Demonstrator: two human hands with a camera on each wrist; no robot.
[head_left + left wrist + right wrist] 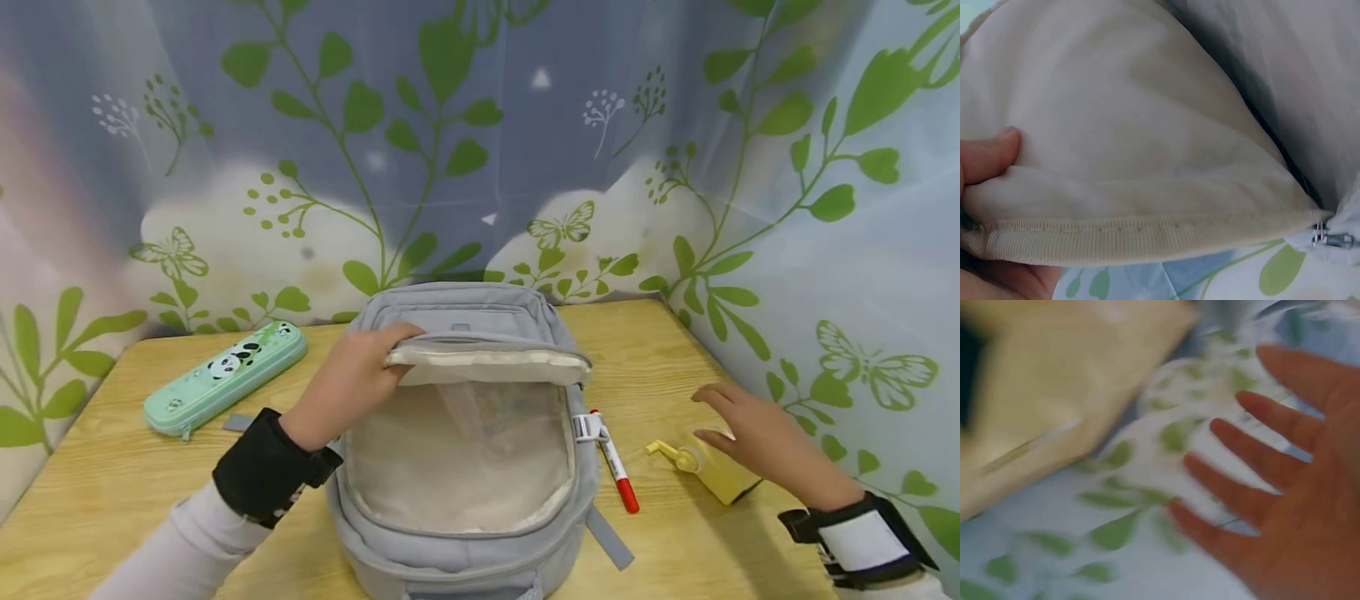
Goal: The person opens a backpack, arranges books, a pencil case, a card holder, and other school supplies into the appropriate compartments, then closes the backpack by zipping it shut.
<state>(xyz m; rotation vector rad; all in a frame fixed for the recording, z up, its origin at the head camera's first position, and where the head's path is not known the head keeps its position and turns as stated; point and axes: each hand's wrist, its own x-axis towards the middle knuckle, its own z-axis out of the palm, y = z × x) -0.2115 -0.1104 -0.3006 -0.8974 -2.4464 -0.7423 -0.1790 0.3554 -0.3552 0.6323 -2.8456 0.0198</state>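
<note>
A grey backpack (465,554) lies on the table, its front compartment unzipped and its cream lining showing. My left hand (352,375) grips the raised flap (495,362) at its upper left edge. In the left wrist view, the thumb (991,156) presses on the flap's pale inside, with fingers below the bound edge. Clear plastic (495,417) shows inside the compartment. To the right, my right hand (772,442) is held over a yellow box-shaped object (723,475) with a crank-like arm, partly hiding it. Spread, empty fingers (1235,487) appear in the right wrist view.
A red-and-white marker (617,462) lies beside the backpack's right side, near a white buckle (590,427). At the left is a mint panda pencil case (225,375). A grey strap (609,537) extends over the wooden table (90,500). Leaf-patterned curtains (480,183) stand behind and at right.
</note>
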